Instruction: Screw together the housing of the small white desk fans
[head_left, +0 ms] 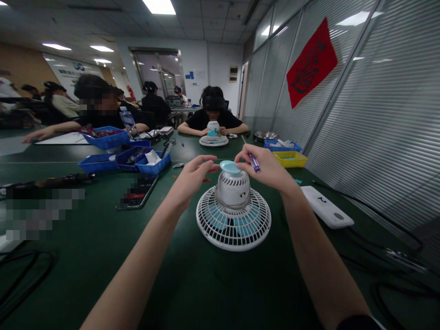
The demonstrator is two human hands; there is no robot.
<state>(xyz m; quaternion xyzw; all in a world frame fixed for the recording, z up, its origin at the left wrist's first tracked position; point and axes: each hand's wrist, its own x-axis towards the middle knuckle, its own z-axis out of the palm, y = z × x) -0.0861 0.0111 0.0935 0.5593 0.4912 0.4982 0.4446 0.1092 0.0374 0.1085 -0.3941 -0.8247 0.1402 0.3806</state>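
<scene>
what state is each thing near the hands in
fan, lying grille-down, motor housing up
blue cap, sitting on top of the housing
screwdriver, gripped in the right hand, tip pointing up
left hand, fingertips at the cap's edge
white pack, flat on the table

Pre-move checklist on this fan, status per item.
1. Fan lies grille down, flat on the table: ok.
2. Blue cap sits on top of the motor housing: ok.
3. Right hand has a grip on the screwdriver: ok.
4. Screwdriver tip on a screw: not ok, shaft points up, away from the fan.
5. Left hand at the cap's edge, holding or only touching: cannot tell.
</scene>
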